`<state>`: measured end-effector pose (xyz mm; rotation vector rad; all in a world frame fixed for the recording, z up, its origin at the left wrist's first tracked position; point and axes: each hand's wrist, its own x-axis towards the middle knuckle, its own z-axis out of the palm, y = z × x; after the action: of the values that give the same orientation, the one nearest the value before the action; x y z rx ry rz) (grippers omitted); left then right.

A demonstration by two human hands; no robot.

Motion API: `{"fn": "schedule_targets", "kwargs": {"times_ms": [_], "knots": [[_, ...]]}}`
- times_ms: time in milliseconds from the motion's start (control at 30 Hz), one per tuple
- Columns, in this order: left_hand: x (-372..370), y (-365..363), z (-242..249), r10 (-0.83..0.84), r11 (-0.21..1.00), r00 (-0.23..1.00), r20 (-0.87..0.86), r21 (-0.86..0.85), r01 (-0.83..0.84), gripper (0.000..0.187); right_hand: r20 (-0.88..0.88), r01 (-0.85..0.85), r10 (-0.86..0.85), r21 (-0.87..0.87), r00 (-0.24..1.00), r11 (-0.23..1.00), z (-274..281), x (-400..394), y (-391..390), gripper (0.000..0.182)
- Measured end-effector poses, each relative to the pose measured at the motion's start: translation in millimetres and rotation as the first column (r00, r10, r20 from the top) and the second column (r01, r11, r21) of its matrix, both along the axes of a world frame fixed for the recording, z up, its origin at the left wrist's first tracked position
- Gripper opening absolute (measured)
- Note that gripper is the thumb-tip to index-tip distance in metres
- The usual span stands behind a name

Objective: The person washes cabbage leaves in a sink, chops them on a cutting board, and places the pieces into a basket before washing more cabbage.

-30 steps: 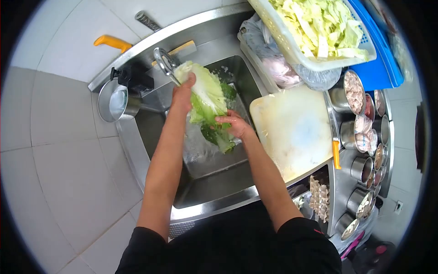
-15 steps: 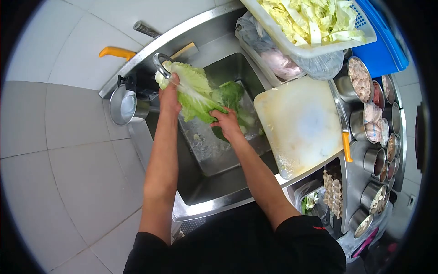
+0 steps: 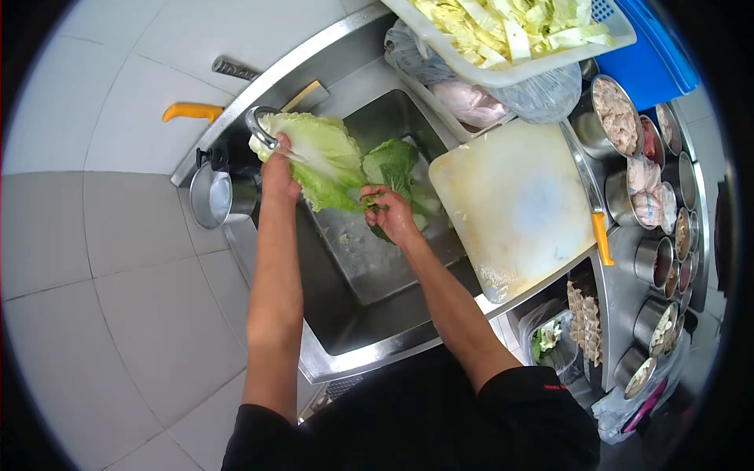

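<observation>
My left hand [image 3: 279,177] is closed on the base of a big cabbage leaf [image 3: 318,149], pale at the rib and green toward its edge. Water from the curved faucet [image 3: 259,125] falls at that end of it. My right hand [image 3: 390,216] pinches a small torn bit of green leaf [image 3: 369,202] beside the big leaf's lower right edge. Just beyond this hand, darker green leaves [image 3: 393,163] lie in the basin of the steel sink [image 3: 373,275], partly hidden by my fingers.
Right of the sink lies a white cutting board [image 3: 514,204], with an orange-handled knife [image 3: 602,235] along its far side. A white basket [image 3: 503,77] of chopped cabbage stands at the back. Several metal pots, one with minced meat [image 3: 615,118], line the right. A saucepan [image 3: 210,196] sits left.
The big leaf has moved slightly left and up with my left hand. My right hand has come away from its edge with a small green piece between the fingers.
</observation>
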<state>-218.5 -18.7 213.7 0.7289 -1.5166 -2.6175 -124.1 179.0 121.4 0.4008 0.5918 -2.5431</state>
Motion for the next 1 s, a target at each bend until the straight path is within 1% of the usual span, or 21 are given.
{"fn": "schedule_targets", "kwargs": {"times_ms": [67, 100, 133, 167, 200, 267, 300, 333, 400, 433, 467, 600, 633, 667, 700, 767, 800, 833, 867, 967, 1000], "knots": [[-1.1, 2.1, 3.7, -0.039, 0.999, 0.998, 0.045, 0.007, 0.038, 0.045, -0.056, -0.151, 0.16, 0.135, 0.986, 0.979, 0.5, -3.5, 1.8, 0.017], [-1.7, 3.6, 4.7, -0.047, 0.999, 0.998, 0.049, 0.003, 0.047, 0.045, -0.053, -0.143, 0.151, 0.131, 0.987, 0.981, 1.3, -1.9, -1.2, 0.017], [-2.5, 4.1, 4.5, -0.041, 0.999, 0.999, 0.036, -0.018, 0.042, 0.045, -0.28, -0.052, 0.203, 0.465, 0.938, 0.884, 3.4, 0.6, -6.5, 0.019], [-3.7, 5.1, 5.4, -0.036, 0.999, 0.999, 0.021, -0.039, 0.037, 0.045, -0.455, 0.125, 0.321, 0.714, 0.831, 0.688, 5.4, 2.1, -9.0, 0.021], [-6.1, 2.7, 2.2, -0.051, 0.999, 0.999, 0.013, -0.017, 0.051, 0.045, -0.453, 0.127, 0.315, 0.713, 0.834, 0.69, 0.5, 4.0, -10.1, 0.021], [-3.0, 4.7, 4.1, -0.055, 0.998, 0.998, 0.023, 0.003, 0.055, 0.045, -0.473, 0.323, 0.395, 0.862, 0.787, 0.39, -30.8, 10.8, -17.9, 0.024], [-3.9, 6.1, 7.2, -0.057, 0.998, 0.998, 0.022, 0.026, 0.057, 0.045, -0.477, 0.33, 0.388, 0.86, 0.788, 0.389, -52.7, 16.8, -14.4, 0.024], [-3.2, 6.0, 10.1, -0.079, 0.995, 0.996, 0.035, 0.068, 0.076, 0.046, -0.421, 0.285, 0.317, 0.873, 0.85, 0.395, -78.6, 27.5, -4.6, 0.024], [-1.6, 11.6, 24.5, -0.099, 0.993, 0.994, 0.051, 0.07, 0.095, 0.048, -0.352, 0.238, 0.236, 0.883, 0.906, 0.404, -87.6, 30.8, 3.7, 0.025], [4.1, 13.2, 26.1, -0.106, 0.992, 0.991, 0.08, 0.076, 0.1, 0.05, -0.242, 0.084, 0.168, 0.769, 0.956, 0.634, -77.9, 35.0, 7.8, 0.026], [2.9, 3.5, 16.7, -0.121, 0.988, 0.989, 0.08, 0.111, 0.112, 0.047, -0.116, -0.04, 0.129, 0.574, 0.985, 0.818, -65.5, 35.5, 12.3, 0.027], [-1.1, -12.4, -9.6, -0.117, 0.985, 0.992, 0.042, 0.133, 0.11, 0.047, -0.081, -0.022, 0.063, 0.432, 0.995, 0.902, -23.5, 9.5, -3.5, 0.028], [-0.7, -12.8, -10.8, -0.088, 0.989, 0.994, 0.07, 0.127, 0.078, 0.047, -0.307, 0.142, 0.078, 0.632, 0.948, 0.762, -25.9, 4.7, -10.6, 0.025], [-1.0, -13.4, -12.2, -0.057, 0.992, 0.994, 0.097, 0.122, 0.045, 0.047, -0.504, 0.339, 0.153, 0.746, 0.85, 0.574, -29.0, -0.6, -13.5, 0.024], [-0.3, -13.8, -14.5, -0.056, 0.992, 0.994, 0.098, 0.121, 0.044, 0.047, -0.503, 0.337, 0.154, 0.746, 0.851, 0.575, -32.8, -5.6, -13.4, 0.024], [4.4, -13.8, -15.0, -0.041, 0.992, 0.992, 0.12, 0.127, 0.026, 0.039, -0.532, 0.526, 0.219, 0.846, 0.818, 0.088, -55.3, -8.4, -18.5, 0.02], [5.7, -14.4, -13.3, -0.042, 0.992, 0.992, 0.115, 0.127, 0.027, 0.039, -0.536, 0.531, 0.219, 0.843, 0.815, 0.088, -66.3, -6.1, -14.7, 0.02], [7.5, -15.6, -12.5, -0.021, 0.996, 0.994, 0.106, 0.091, 0.011, 0.037, -0.314, 0.323, 0.225, 0.946, 0.922, -0.004, -80.5, -3.0, -4.8, 0.018], [9.0, -13.2, -8.0, 0.001, 0.998, 0.995, 0.1, 0.055, -0.006, 0.037, -0.07, 0.092, 0.208, 0.991, 0.976, -0.094, -83.9, -0.3, 3.9, 0.017], [20.0, -0.1, 15.7, 0.025, 0.999, 0.986, 0.162, 0.029, -0.03, 0.034, -0.078, 0.1, 0.261, 0.992, 0.962, -0.072, -80.2, 22.7, 18.0, 0.019], [20.1, -9.3, 7.7, -0.024, 0.999, 0.994, 0.109, 0.051, 0.019, 0.033, -0.143, 0.169, 0.263, 0.982, 0.954, -0.08, -73.1, 26.8, 23.0, 0.022]]}}
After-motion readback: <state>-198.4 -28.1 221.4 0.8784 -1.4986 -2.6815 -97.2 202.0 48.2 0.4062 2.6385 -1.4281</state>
